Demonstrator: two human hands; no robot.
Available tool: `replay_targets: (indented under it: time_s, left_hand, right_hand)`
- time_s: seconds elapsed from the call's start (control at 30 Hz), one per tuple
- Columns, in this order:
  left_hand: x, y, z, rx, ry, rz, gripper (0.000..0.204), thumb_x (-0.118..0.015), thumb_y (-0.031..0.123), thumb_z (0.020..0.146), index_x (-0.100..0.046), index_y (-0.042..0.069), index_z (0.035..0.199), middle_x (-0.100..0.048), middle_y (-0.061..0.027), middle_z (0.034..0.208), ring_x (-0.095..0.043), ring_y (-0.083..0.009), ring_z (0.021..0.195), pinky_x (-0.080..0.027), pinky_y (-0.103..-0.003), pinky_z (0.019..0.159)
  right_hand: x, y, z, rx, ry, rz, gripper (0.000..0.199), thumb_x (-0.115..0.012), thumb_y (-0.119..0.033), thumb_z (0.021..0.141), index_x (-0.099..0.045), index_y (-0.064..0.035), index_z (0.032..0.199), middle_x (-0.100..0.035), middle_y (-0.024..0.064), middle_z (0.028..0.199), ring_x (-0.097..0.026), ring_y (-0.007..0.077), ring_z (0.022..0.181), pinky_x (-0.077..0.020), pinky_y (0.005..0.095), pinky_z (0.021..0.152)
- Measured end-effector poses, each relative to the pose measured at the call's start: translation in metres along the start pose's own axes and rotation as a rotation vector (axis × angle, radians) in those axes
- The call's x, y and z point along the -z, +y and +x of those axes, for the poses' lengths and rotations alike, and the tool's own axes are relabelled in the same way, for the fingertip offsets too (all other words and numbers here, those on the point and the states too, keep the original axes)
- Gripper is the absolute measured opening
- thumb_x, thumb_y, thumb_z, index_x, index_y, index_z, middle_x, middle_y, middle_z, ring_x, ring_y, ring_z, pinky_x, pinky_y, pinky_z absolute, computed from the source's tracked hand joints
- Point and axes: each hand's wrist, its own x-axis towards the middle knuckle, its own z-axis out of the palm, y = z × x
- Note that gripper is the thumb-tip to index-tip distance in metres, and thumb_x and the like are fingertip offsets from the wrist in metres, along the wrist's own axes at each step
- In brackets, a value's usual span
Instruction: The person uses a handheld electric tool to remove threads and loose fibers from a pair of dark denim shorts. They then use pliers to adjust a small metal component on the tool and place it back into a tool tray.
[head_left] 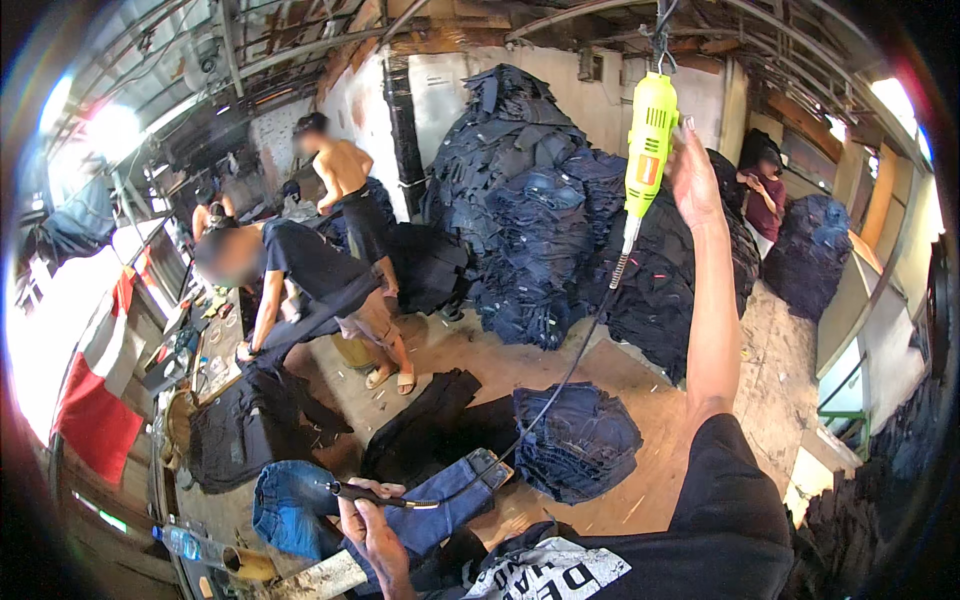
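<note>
My left hand (375, 530) is closed round the slim black handpiece (385, 496) of a flex-shaft rotary tool, its tip pointing left. A thin black flexible shaft (548, 402) runs from it up to the lime-green motor body (651, 140), which hangs from a hook overhead. My right hand (694, 180) is raised beside that motor body, fingers stretched upward along its right side; whether they touch it I cannot tell. Beneath the handpiece lie blue jeans (450, 500), with a lighter blue denim leg (290, 505) to the left.
A stack of folded dark denim (577, 440) sits on the floor ahead. Tall heaps of dark garments (510, 210) rise behind it. One person (320, 265) bends over black cloth at left; another (345, 175) stands behind, and one (765, 200) is far right. A plastic bottle (185, 543) lies lower left.
</note>
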Motion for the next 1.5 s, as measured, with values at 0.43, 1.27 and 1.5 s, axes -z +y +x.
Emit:
replay_targets:
  time_s: [0.43, 1.27, 1.5]
  left_hand:
    - [0.008, 0.05, -0.028, -0.133, 0.088, -0.046, 0.049, -0.053, 0.043, 0.113, -0.05, 0.0, 0.137, -0.057, -0.005, 0.101, -0.052, -0.0111, 0.081, -0.043, -0.026, 0.066]
    - [-0.011, 0.084, -0.052, -0.132, 0.064, 0.014, 0.049, -0.055, 0.043, 0.111, -0.055, -0.005, 0.124, -0.064, -0.0103, 0.092, -0.054, -0.0071, 0.071, -0.046, -0.024, 0.067]
    - [-0.032, 0.072, -0.05, -0.075, -0.036, 0.052, 0.045, -0.055, 0.038, 0.112, -0.059, -0.004, 0.129, -0.065, -0.0066, 0.087, -0.054, -0.0062, 0.069, -0.045, -0.023, 0.063]
  right_hand:
    - [-0.002, 0.036, 0.029, -0.117, -0.663, 0.416, 0.075, -0.053, -0.049, 0.104, -0.043, 0.0009, 0.158, -0.06, 0.022, 0.146, -0.065, 0.0355, 0.115, -0.0547, 0.0457, 0.098]
    - [-0.047, 0.06, -0.058, 0.574, 0.092, -0.419, 0.052, -0.075, -0.031, 0.092, -0.069, 0.0048, 0.128, -0.072, 0.0224, 0.124, -0.07, 0.0345, 0.116, -0.0561, 0.0467, 0.102]
    - [-0.195, 0.039, -0.289, 0.224, -0.955, 0.105, 0.045, -0.08, -0.027, 0.089, -0.074, 0.005, 0.121, -0.075, 0.0217, 0.118, -0.072, 0.033, 0.113, -0.0577, 0.0453, 0.099]
